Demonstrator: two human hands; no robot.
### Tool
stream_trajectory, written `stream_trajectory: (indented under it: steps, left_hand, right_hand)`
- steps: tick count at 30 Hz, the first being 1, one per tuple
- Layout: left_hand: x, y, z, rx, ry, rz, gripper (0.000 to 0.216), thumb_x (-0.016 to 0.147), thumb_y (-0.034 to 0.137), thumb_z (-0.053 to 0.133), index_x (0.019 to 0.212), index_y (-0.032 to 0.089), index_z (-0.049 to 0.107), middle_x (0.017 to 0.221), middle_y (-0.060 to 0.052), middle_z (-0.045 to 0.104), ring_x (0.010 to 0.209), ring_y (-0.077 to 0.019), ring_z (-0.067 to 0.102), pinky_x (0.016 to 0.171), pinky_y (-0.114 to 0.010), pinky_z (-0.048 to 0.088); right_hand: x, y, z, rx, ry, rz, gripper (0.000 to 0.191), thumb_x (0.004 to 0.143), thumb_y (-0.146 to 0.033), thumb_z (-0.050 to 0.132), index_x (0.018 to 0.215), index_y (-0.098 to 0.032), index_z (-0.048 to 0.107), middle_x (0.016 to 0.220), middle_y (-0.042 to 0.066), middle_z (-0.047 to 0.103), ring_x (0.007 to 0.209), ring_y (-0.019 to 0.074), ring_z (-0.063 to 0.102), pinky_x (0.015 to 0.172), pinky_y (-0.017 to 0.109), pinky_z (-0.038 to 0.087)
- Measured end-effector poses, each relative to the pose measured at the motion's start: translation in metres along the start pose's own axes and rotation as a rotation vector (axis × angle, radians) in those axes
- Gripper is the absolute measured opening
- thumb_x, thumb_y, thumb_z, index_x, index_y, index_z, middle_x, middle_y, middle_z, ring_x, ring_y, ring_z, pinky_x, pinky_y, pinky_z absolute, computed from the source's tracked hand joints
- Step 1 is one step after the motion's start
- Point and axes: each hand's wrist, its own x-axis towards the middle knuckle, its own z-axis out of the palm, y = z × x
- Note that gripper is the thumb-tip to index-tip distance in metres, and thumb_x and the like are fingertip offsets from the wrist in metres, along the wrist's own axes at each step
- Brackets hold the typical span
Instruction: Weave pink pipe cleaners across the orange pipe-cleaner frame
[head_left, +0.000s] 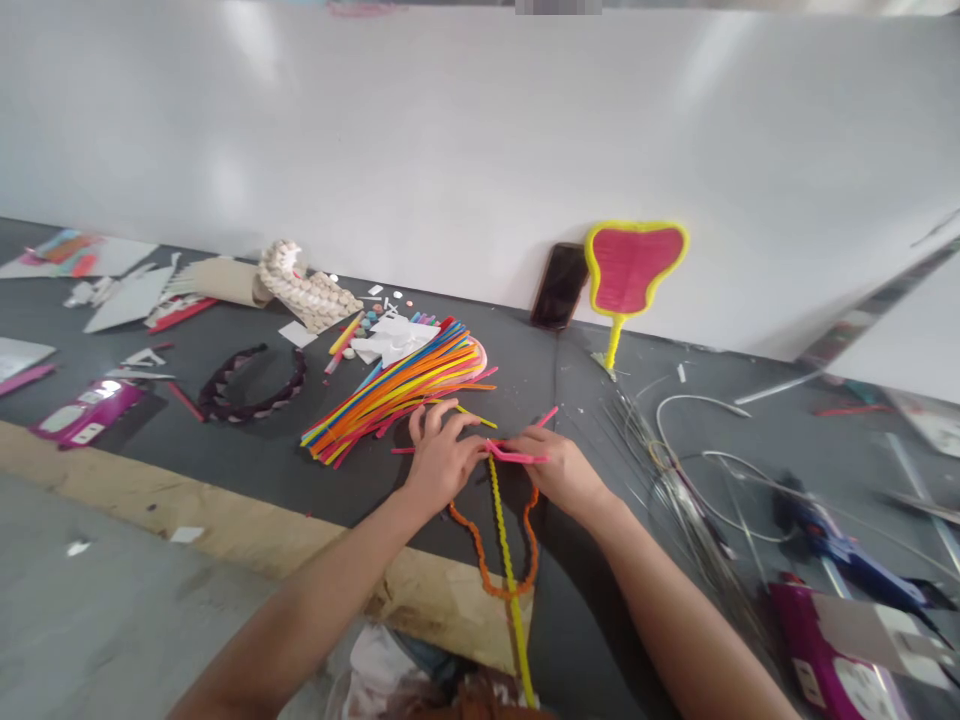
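Pink strip (525, 458) runs left-right from far end of yellow stem (502, 525), nearer right hand (568, 475), whose grip pinches it; left hand (439, 455) pinches at that end.

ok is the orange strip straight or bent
Bent: the orange strip makes a U below the left hand and right hand, crossing the yellow strip.

Pink strip (519, 458) — seemingly — meets yellow stem (501, 520), orange loop (481, 562).
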Motion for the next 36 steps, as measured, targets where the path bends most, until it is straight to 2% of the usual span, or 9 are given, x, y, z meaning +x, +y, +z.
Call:
stream_trajectory:
  steps: [8,11,13,17,21,25,29,33,36]
  left_hand:
    - [0.000,0.000,-0.001,0.001,-0.029,0.001,0.021,0.092,0.033,0.053,0.086,0.029,0.072,0.120,-0.001,0.065,0.127,-0.0308,0.038,0.105,-0.057,0.021]
    - [0.000,-0.002,0.001,0.003,-0.038,-0.003,0.018,0.090,0.031,0.056,0.083,0.029,0.072,0.119,-0.001,0.065,0.127,-0.0313,0.038,0.105,-0.057,0.021]
    - [0.000,-0.002,0.001,0.006,-0.044,0.001,0.015,0.088,0.029,0.058,0.082,0.028,0.072,0.120,-0.001,0.064,0.128,-0.0317,0.037,0.105,-0.057,0.021]
    - [0.000,-0.003,0.002,0.003,-0.046,0.005,0.015,0.087,0.027,0.058,0.082,0.028,0.072,0.122,-0.001,0.063,0.128,-0.0314,0.036,0.105,-0.057,0.021]
    - [0.000,-0.003,0.003,0.000,-0.036,-0.004,0.016,0.088,0.029,0.058,0.080,0.028,0.072,0.121,-0.001,0.064,0.128,-0.0309,0.037,0.105,-0.057,0.022]
    - [0.000,-0.003,0.004,-0.008,-0.026,0.004,0.016,0.088,0.030,0.058,0.082,0.029,0.072,0.120,-0.001,0.064,0.128,-0.0303,0.037,0.104,-0.055,0.023]
    - [-0.001,-0.004,0.005,-0.002,-0.035,0.004,0.015,0.087,0.027,0.060,0.084,0.031,0.073,0.121,-0.001,0.064,0.129,-0.0302,0.037,0.105,-0.055,0.022]
    - [0.000,-0.004,0.005,0.014,-0.041,0.001,0.015,0.087,0.027,0.059,0.083,0.032,0.073,0.122,0.001,0.064,0.129,-0.0304,0.036,0.106,-0.055,0.020]
    - [0.000,-0.003,0.006,0.022,-0.042,-0.005,0.016,0.088,0.028,0.059,0.082,0.032,0.073,0.121,0.001,0.064,0.130,-0.0295,0.036,0.108,-0.053,0.018]
  right_hand:
    - [0.001,-0.001,-0.001,-0.118,-0.050,-0.140,0.017,0.089,-0.015,0.059,0.098,-0.022,0.071,0.091,0.006,0.070,0.088,0.0194,0.059,0.081,0.032,0.050]
    - [0.002,0.001,-0.003,-0.089,-0.067,-0.145,0.014,0.087,-0.025,0.066,0.099,-0.023,0.071,0.092,0.005,0.070,0.090,0.0196,0.058,0.083,0.032,0.048]
    - [0.002,0.001,-0.003,-0.078,-0.060,-0.136,0.016,0.089,-0.032,0.064,0.100,-0.023,0.071,0.092,0.005,0.070,0.089,0.0187,0.057,0.082,0.031,0.047]
    - [0.002,-0.003,-0.001,-0.113,-0.004,-0.142,0.018,0.092,-0.035,0.060,0.099,-0.023,0.070,0.091,0.005,0.070,0.088,0.0178,0.057,0.077,0.030,0.042]
    - [0.001,-0.008,0.003,-0.199,0.076,-0.187,0.017,0.093,-0.032,0.057,0.090,-0.021,0.070,0.083,0.003,0.071,0.081,0.0167,0.055,0.070,0.030,0.035]
    - [0.002,-0.010,0.006,-0.314,0.160,-0.136,0.019,0.093,-0.026,0.056,0.080,-0.020,0.068,0.077,0.003,0.070,0.077,0.0171,0.054,0.067,0.031,0.030]
    - [0.004,-0.012,0.009,-0.367,0.197,-0.086,0.019,0.093,-0.024,0.056,0.078,-0.019,0.067,0.077,0.003,0.069,0.080,0.0181,0.053,0.068,0.031,0.029]
    - [0.006,-0.015,0.011,-0.381,0.221,-0.106,0.018,0.093,-0.024,0.057,0.078,-0.021,0.066,0.075,0.003,0.068,0.079,0.0183,0.051,0.067,0.031,0.030]
    - [0.007,-0.015,0.012,-0.358,0.235,-0.154,0.017,0.094,-0.021,0.054,0.083,-0.022,0.067,0.087,0.003,0.070,0.083,0.0184,0.050,0.070,0.030,0.034]
